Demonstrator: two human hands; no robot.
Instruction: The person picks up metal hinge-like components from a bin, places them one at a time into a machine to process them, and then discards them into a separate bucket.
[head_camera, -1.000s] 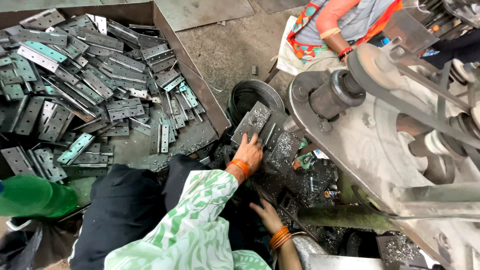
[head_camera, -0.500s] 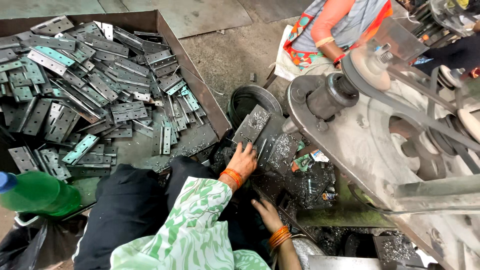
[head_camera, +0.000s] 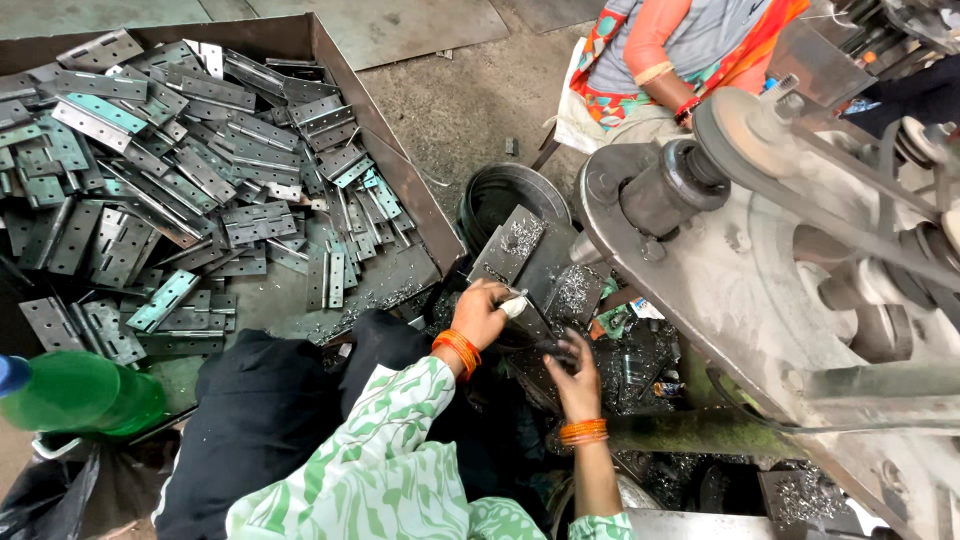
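My left hand (head_camera: 482, 312), with orange bangles at the wrist, is closed on a small pale metal piece (head_camera: 515, 304) at the dark work plate (head_camera: 545, 262) of a machine. A grey hinge plate (head_camera: 508, 246) sprinkled with metal shavings lies just above that hand. My right hand (head_camera: 576, 376), also with orange bangles, rests with bent fingers on dark metal below the work plate. What it holds is hidden.
A big brown tray (head_camera: 335, 60) holds several grey and green hinge plates (head_camera: 150, 170) at the left. A black round bucket (head_camera: 505, 190) stands by the machine. The machine's large wheel and shaft (head_camera: 690, 190) fill the right. Another person (head_camera: 690, 50) sits at the top. A green bottle (head_camera: 80, 395) lies at lower left.
My left hand has come down off the hinge plate and now grips a small piece. My right hand has moved up toward the work plate.
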